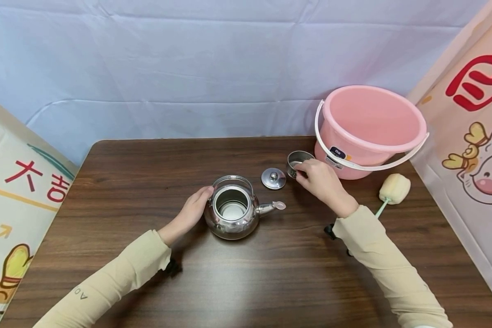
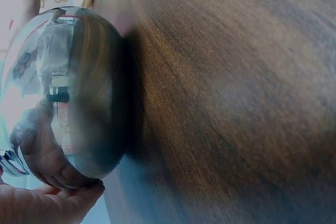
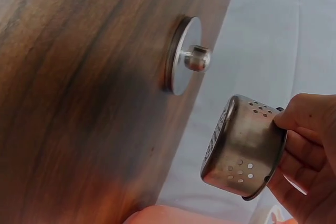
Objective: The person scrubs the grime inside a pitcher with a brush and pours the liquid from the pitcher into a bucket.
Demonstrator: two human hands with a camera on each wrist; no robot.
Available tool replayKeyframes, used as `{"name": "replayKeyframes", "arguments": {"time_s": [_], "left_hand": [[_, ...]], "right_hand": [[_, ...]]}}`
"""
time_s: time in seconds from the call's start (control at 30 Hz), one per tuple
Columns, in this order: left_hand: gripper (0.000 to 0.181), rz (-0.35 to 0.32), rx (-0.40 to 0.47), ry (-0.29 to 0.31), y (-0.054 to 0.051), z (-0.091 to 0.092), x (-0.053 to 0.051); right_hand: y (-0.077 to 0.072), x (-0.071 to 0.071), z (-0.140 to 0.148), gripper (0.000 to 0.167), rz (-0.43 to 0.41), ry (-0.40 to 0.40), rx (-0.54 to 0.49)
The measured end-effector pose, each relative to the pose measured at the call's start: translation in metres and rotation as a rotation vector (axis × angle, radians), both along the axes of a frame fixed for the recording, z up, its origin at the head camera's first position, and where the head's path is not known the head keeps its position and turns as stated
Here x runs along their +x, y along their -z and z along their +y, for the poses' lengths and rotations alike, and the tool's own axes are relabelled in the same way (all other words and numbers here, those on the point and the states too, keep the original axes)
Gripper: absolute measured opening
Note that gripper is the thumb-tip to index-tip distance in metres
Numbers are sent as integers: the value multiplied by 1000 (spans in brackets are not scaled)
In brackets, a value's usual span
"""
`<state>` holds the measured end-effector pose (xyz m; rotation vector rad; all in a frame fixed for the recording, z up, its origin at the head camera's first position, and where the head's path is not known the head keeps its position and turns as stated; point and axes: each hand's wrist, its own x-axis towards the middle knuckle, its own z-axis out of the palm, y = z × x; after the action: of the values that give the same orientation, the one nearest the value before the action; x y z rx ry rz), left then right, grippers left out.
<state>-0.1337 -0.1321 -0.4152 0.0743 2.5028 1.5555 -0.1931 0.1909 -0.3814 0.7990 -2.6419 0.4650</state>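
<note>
A shiny steel kettle (image 1: pixel 232 214) stands upright with its top uncovered and its spout pointing right. Against its left side rests my left hand (image 1: pixel 192 210), fingers extended along the round body; the left wrist view shows fingertips (image 2: pixel 86 195) touching the metal. My right hand (image 1: pixel 320 180) pinches the rim of a small perforated steel strainer (image 3: pixel 241 148), thumb on one side and fingers on the other. The strainer is held with its holed bottom towards the table. Between kettle and strainer lies the round kettle lid (image 1: pixel 273 178), knob up.
A pink bucket (image 1: pixel 354 157) with a white handle stands at the back right, close behind my right hand. A sponge brush (image 1: pixel 395 188) with a green stem lies right of my right forearm. The brown table (image 1: pixel 156 164) ends at a cloth backdrop.
</note>
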Motion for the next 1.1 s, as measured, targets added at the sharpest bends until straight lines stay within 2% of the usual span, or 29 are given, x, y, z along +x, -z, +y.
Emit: {"name": "replayKeyframes", "arguments": {"time_s": [0.5, 0.9, 1.1], "left_hand": [[51, 3, -13, 2, -1, -1, 1], [52, -21, -13, -4, -4, 0, 3], [51, -11, -2, -1, -3, -1, 2]], "right_hand": [[10, -7, 5, 15, -119, 28, 61], [16, -13, 6, 17, -186, 52, 85], [19, -14, 7, 17, -206, 55, 98]]}}
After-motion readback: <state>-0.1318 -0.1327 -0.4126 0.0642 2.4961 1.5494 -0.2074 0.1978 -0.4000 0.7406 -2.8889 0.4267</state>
